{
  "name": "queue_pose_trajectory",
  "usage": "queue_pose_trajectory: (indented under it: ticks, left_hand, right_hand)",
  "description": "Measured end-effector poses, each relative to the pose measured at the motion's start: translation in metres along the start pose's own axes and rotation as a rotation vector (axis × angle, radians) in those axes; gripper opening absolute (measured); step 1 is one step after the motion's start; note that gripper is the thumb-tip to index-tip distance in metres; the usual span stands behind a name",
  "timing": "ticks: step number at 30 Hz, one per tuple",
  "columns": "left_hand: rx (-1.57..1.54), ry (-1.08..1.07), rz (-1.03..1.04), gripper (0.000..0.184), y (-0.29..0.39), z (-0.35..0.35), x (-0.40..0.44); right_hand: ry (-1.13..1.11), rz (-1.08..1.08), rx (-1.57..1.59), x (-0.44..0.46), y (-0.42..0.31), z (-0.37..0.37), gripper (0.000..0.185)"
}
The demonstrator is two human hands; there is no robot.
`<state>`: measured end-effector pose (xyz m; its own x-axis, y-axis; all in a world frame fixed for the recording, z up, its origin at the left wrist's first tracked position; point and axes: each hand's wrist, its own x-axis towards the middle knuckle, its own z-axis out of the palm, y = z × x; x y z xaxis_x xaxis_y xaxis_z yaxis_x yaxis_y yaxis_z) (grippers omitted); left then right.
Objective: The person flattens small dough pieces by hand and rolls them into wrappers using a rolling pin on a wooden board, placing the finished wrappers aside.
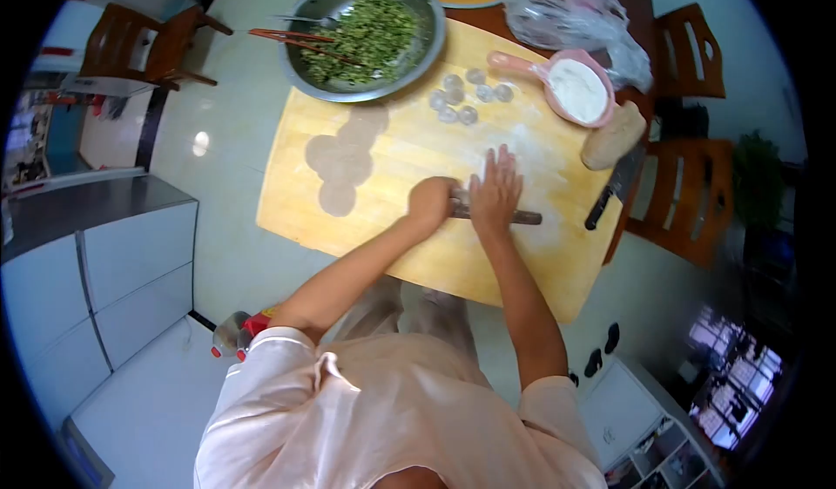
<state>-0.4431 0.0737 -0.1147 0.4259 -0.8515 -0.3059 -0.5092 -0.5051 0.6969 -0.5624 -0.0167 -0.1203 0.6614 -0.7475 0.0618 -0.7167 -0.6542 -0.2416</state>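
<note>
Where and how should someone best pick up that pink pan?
Probably by its handle, from above on the person's left: it sticks out that way, away from the dough lump beside the pan. Keep it level, since it holds white powder.

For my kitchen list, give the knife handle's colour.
The knife handle is black, clearest in the head view.

On board point(418, 264): bowl point(430, 32) of chopped vegetables point(374, 32) far left, dough rounds point(340, 162) left, dough pieces point(454, 95) far centre, rolling pin point(526, 217) near centre, flour point(577, 89), dough lump point(614, 136), knife point(616, 186) right.
</note>
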Motion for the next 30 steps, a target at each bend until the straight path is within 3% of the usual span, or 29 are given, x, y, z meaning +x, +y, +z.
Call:
queue_pose_trajectory:
  ticks: [1, 6, 9, 11, 14, 17, 18, 21, 23, 25, 30]
  left_hand:
    - [0.063, 0.012, 0.005, 0.020, -0.008, 0.008, 0.005]
    - [-0.632, 0.047, 0.002, 0.012, -0.060, -0.001, -0.019]
    - [-0.781, 0.014, -0.127, 0.015, -0.102, -0.072, -0.050]
    - [-0.760, -0.019, -0.226, 0.017, -0.130, -0.133, -0.068]
    - [-0.399, -0.030, -0.186, 0.022, -0.160, -0.187, -0.075]
    - [0.212, 0.071, -0.291, 0.027, -0.117, -0.195, -0.053]
    - [0.282, 0.149, -0.122, 0.035, -0.099, -0.190, -0.044]
    - [0.160, 0.160, 0.300, 0.038, -0.072, -0.144, 0.005]
    - [0.104, 0.129, 0.430, 0.041, -0.052, -0.103, 0.045]
    - [0.115, 0.177, 0.464, 0.034, -0.025, -0.078, 0.077]
    - [0.253, 0.129, 0.489, 0.020, -0.006, -0.062, 0.118]
  right_hand:
    - [0.005, 0.004, 0.023, 0.010, -0.002, 0.003, 0.056]
    - [-0.142, -0.096, 0.090, -0.088, 0.012, -0.007, 0.060]
    - [-0.146, -0.198, 0.161, -0.116, 0.027, -0.016, 0.059]
    - [-0.149, -0.269, 0.210, -0.117, 0.035, -0.022, 0.058]
    - [-0.126, -0.346, 0.207, -0.105, 0.036, -0.023, 0.051]
    - [-0.165, -0.365, 0.264, -0.097, 0.046, -0.024, 0.047]
    - [-0.191, -0.360, 0.295, -0.096, 0.049, -0.025, 0.045]
    - [-0.122, -0.209, 0.290, -0.085, 0.065, -0.023, 0.043]
    - [-0.036, -0.084, 0.280, -0.073, 0.077, -0.028, 0.042]
    - [0.078, -0.055, 0.285, -0.061, 0.093, -0.027, 0.043]
    - [-0.012, -0.114, 0.212, -0.064, 0.103, -0.037, 0.042]
